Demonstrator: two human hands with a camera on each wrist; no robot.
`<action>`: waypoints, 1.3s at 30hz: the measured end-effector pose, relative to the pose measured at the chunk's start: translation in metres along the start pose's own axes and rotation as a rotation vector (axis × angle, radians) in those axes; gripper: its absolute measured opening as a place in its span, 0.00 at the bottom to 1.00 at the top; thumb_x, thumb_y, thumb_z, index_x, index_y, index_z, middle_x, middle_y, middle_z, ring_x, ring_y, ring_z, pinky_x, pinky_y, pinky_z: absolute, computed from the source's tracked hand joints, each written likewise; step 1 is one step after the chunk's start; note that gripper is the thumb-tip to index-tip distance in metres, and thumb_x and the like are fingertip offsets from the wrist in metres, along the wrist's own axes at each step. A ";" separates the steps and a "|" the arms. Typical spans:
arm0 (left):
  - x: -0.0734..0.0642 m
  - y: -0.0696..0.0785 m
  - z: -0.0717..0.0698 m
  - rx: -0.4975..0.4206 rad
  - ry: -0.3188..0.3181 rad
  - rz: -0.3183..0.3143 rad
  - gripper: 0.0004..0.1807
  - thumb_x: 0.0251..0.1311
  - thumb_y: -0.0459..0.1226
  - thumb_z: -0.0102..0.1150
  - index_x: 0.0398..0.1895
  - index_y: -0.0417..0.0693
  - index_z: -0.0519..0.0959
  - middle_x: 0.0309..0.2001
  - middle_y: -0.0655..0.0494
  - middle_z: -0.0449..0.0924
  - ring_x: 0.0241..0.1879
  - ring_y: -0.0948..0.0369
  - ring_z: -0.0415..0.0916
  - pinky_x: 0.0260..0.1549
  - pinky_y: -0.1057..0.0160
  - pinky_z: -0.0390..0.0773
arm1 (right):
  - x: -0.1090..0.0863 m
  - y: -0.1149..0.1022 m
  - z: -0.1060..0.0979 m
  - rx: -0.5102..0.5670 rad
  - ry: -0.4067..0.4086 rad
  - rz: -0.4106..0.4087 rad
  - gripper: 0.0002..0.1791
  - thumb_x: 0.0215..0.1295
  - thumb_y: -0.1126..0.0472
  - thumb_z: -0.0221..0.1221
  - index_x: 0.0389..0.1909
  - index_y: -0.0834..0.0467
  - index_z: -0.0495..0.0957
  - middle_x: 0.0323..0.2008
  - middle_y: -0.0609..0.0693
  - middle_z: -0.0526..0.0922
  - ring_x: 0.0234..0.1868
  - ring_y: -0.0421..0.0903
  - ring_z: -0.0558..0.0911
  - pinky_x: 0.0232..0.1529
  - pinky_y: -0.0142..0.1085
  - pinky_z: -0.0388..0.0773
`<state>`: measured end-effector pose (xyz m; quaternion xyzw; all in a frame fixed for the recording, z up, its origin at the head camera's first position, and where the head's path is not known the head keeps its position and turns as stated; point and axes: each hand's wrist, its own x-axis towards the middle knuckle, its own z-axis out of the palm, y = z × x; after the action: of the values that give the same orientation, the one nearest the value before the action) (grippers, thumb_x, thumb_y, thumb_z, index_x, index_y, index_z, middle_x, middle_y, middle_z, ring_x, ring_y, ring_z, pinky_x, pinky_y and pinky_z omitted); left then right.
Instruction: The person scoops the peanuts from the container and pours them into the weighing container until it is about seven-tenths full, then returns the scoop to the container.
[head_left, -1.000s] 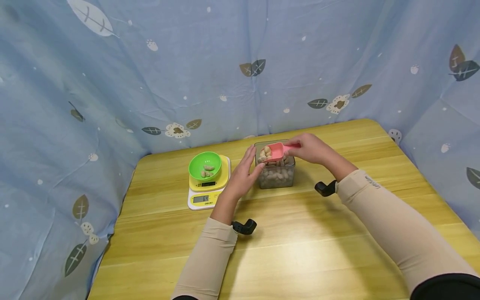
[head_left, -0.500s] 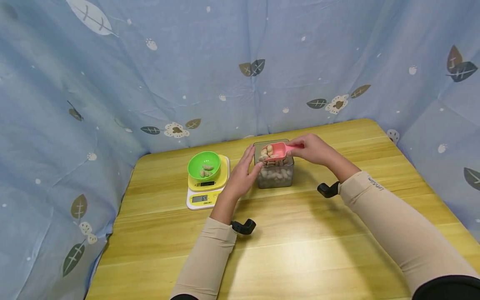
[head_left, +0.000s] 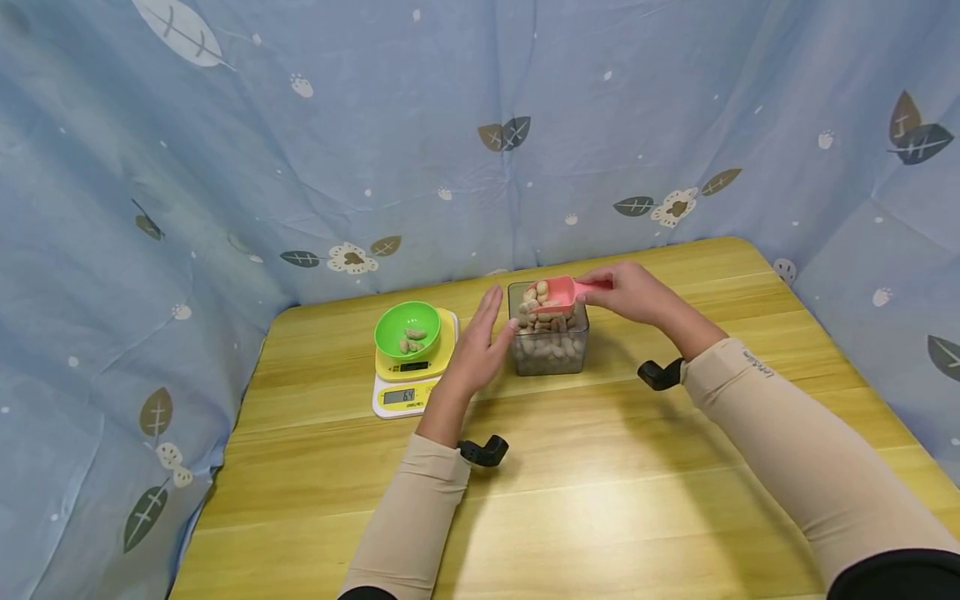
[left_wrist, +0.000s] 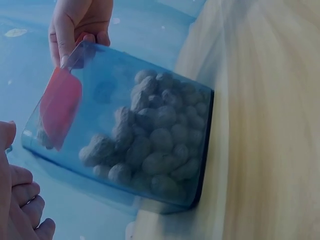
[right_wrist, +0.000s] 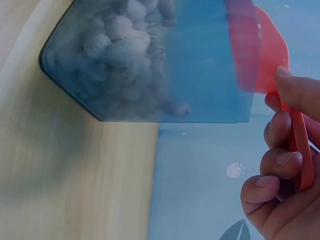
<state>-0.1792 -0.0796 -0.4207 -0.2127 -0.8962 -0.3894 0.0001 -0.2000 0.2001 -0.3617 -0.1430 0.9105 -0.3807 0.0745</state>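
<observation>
- We've got one pink scoop (head_left: 564, 293) at the container's open top, just right of centre in the frame. Its mouth points left, handle right, long axis running nearly sideways.
- Right hand (head_left: 633, 293) is gripping the handle, fingers wrapped round it in the right wrist view.
- Left hand (head_left: 476, 346) has its fingers pretty straight, just beside the container's left wall; we see a gap in the left wrist view.
- Edges: the clear container (head_left: 549, 367) stands near the table's back edge, and its rim surrounds the scoop's mouth closely. The wooden table (head_left: 585, 500) stretches wide toward the bottom and right of the frame.
- Our count: one scoop, one container, one green bowl (head_left: 397, 318) on one yellow-and-white scale (head_left: 390, 367) left of centre. Bowl peanuts look like three or four; those in the scoop overlap too much to count.
</observation>
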 end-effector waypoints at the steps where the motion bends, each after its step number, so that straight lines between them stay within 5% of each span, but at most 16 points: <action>1: -0.001 0.000 -0.002 0.002 0.007 0.000 0.36 0.74 0.58 0.36 0.80 0.60 0.42 0.80 0.65 0.37 0.78 0.60 0.41 0.75 0.51 0.50 | 0.000 -0.001 -0.001 0.005 -0.002 0.004 0.23 0.69 0.52 0.60 0.60 0.60 0.78 0.55 0.59 0.83 0.52 0.53 0.82 0.50 0.49 0.79; 14: -0.027 -0.025 -0.039 0.039 0.152 -0.007 0.38 0.73 0.59 0.38 0.80 0.56 0.47 0.80 0.60 0.40 0.79 0.59 0.38 0.75 0.47 0.48 | 0.009 -0.028 -0.005 0.008 0.007 -0.016 0.25 0.69 0.48 0.59 0.62 0.58 0.77 0.55 0.58 0.82 0.48 0.52 0.81 0.47 0.47 0.78; 25: -0.060 -0.062 -0.071 0.076 0.330 -0.161 0.37 0.72 0.52 0.46 0.79 0.50 0.52 0.79 0.58 0.44 0.78 0.56 0.43 0.73 0.45 0.53 | 0.025 -0.064 0.018 0.047 0.016 -0.066 0.24 0.69 0.52 0.61 0.61 0.57 0.78 0.55 0.56 0.83 0.54 0.50 0.81 0.52 0.47 0.78; 39: -0.072 -0.094 -0.087 0.064 0.318 -0.293 0.42 0.70 0.55 0.49 0.80 0.52 0.46 0.80 0.58 0.39 0.78 0.53 0.40 0.75 0.46 0.47 | 0.055 -0.105 0.070 0.069 -0.031 -0.078 0.22 0.68 0.53 0.61 0.59 0.57 0.80 0.55 0.53 0.83 0.52 0.47 0.81 0.52 0.43 0.79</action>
<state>-0.1637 -0.2252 -0.4379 -0.0159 -0.9180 -0.3854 0.0917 -0.2142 0.0656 -0.3372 -0.1818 0.8894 -0.4121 0.0786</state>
